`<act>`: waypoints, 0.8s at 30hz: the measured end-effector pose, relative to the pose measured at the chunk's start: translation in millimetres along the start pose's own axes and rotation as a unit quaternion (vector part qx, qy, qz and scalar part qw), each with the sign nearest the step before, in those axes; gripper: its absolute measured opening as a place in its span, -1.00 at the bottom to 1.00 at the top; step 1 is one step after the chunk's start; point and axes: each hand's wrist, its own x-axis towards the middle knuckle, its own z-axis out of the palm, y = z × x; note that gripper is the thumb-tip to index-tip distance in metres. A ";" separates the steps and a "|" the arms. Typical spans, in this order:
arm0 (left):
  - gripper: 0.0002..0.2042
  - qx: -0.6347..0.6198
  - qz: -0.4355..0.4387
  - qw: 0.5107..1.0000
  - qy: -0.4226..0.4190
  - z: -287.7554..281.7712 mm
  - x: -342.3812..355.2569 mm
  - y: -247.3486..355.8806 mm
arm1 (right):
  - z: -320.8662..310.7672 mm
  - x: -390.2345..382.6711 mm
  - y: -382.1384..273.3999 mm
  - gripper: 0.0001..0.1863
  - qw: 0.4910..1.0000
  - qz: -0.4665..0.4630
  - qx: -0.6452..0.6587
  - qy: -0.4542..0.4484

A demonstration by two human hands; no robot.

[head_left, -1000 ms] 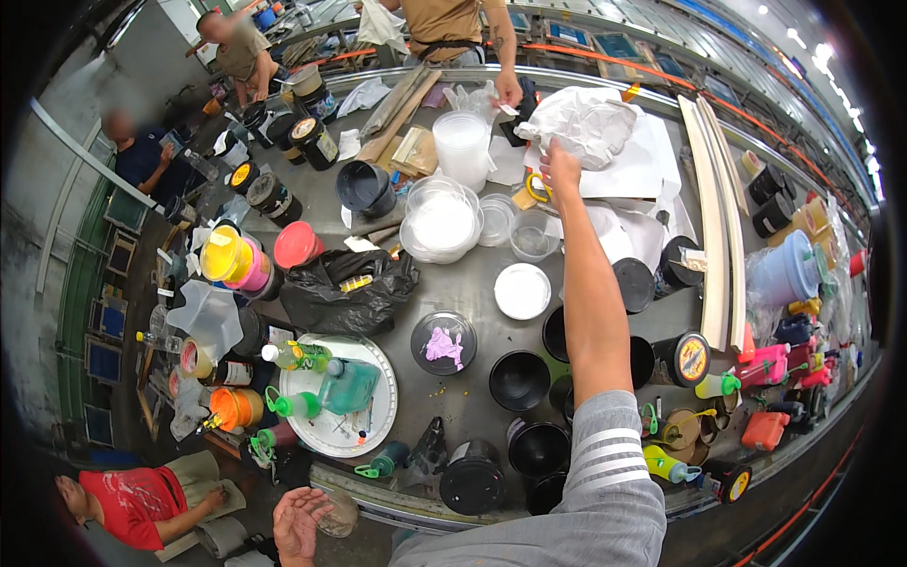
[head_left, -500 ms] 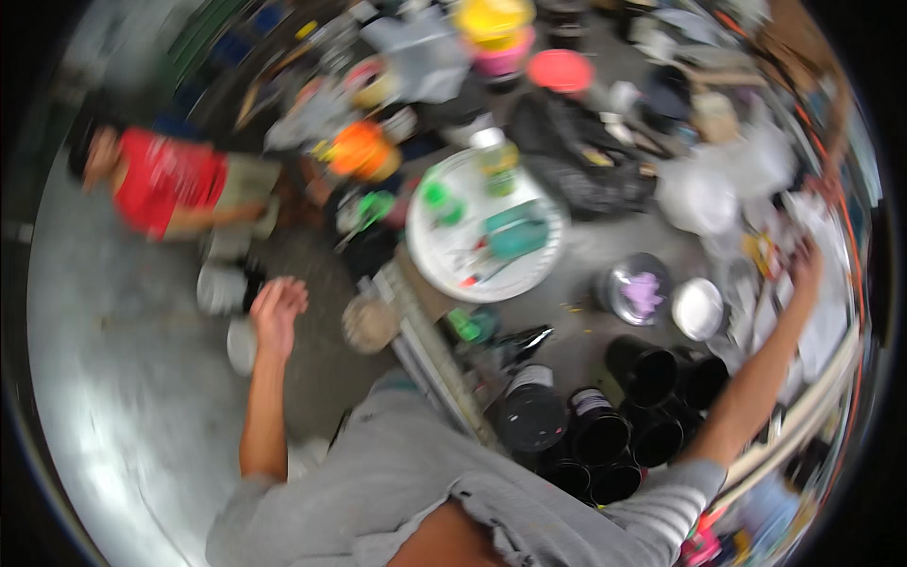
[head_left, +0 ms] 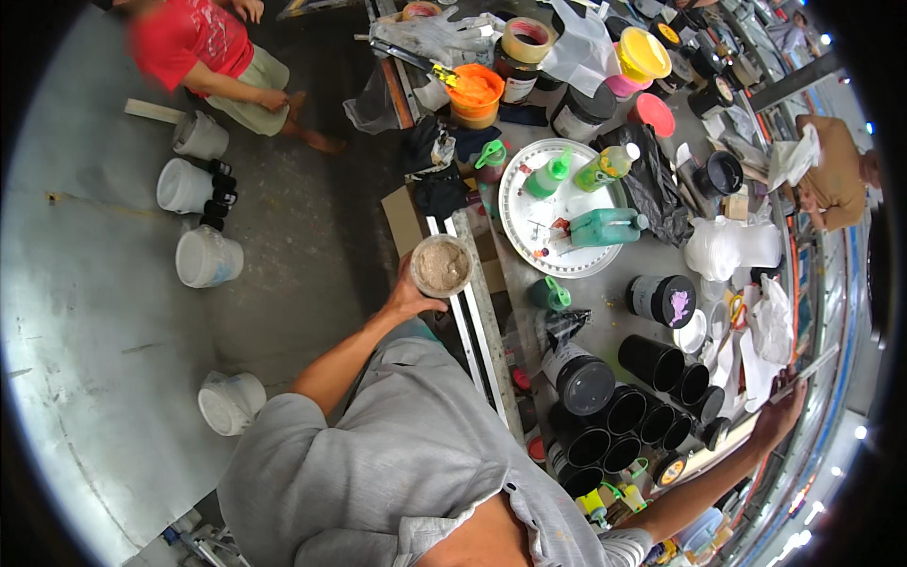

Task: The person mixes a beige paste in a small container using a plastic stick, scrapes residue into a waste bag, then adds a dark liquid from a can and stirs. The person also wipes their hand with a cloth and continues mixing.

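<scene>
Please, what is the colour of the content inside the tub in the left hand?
Light greyish brown; the content shows best in the head view.

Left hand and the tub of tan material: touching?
Touching. The head view shows the left hand cupped against the side of the tub of tan material.

Round tub [head_left: 469, 274] of beige paste [head_left: 442, 265] in the left grip [head_left: 407, 294]
</scene>
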 end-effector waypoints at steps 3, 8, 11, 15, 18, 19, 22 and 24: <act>0.19 0.004 -0.003 0.998 0.062 21.6 9.3 -8.6 | 101.1 -70.5 -10.0 -0.82 0.990 -0.052 -0.128 -0.016; 0.04 -0.090 0.028 0.989 0.110 6.3 20.8 -11.1 | 265.8 -168.7 11.6 -0.85 0.951 -0.009 -0.263 -0.161; -0.03 -0.410 -0.042 0.911 -0.014 -45.8 17.8 44.4 | 333.2 -205.6 15.0 -0.87 0.924 0.003 -0.260 -0.280; -0.02 -0.534 -0.047 0.843 -0.055 -118.3 -11.4 62.0 | 412.0 -226.3 15.9 -0.86 0.812 -0.181 -0.380 -0.405; 0.03 -0.531 -0.025 0.846 -0.036 -163.7 -32.8 74.5 | 469.5 -244.8 18.4 -0.79 0.786 -0.248 -0.306 -0.476; 0.04 -0.522 -0.019 0.852 -0.031 -178.6 -39.8 79.9 | 491.9 -250.9 12.5 -0.76 0.755 -0.287 -0.306 -0.504; 0.08 -0.534 -0.007 0.845 0.009 -211.5 -62.5 87.3 | 553.5 -276.8 1.7 -0.72 0.694 -0.402 -0.262 -0.536; 0.08 -0.565 0.001 0.825 0.009 -229.0 -78.7 78.9 | 588.9 -296.6 0.2 -0.74 0.669 -0.449 -0.221 -0.550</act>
